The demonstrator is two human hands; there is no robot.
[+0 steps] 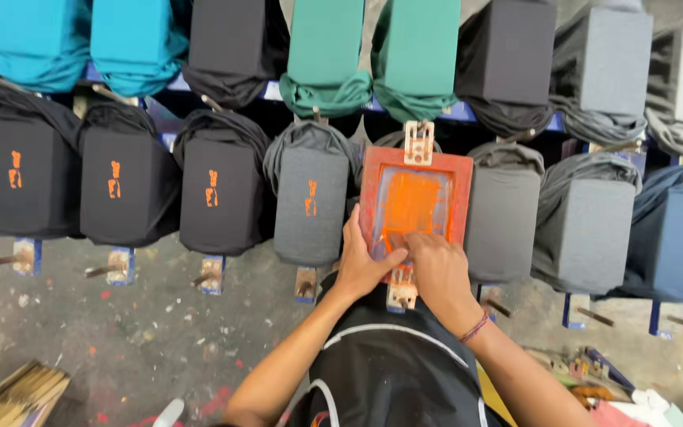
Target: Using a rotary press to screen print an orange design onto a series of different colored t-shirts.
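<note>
Left hand [360, 265] clamps the red-framed printing screen [415, 202] by its near edge so it sits flat. Right hand [434, 265] is curled shut around something pressed into the orange ink [411, 204], can't tell what.

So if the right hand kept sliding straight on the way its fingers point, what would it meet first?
The right hand points up across the orange mesh of the red-framed screen. It would probably meet the frame's far edge first, by the metal clamp, though depth is unclear.
</note>
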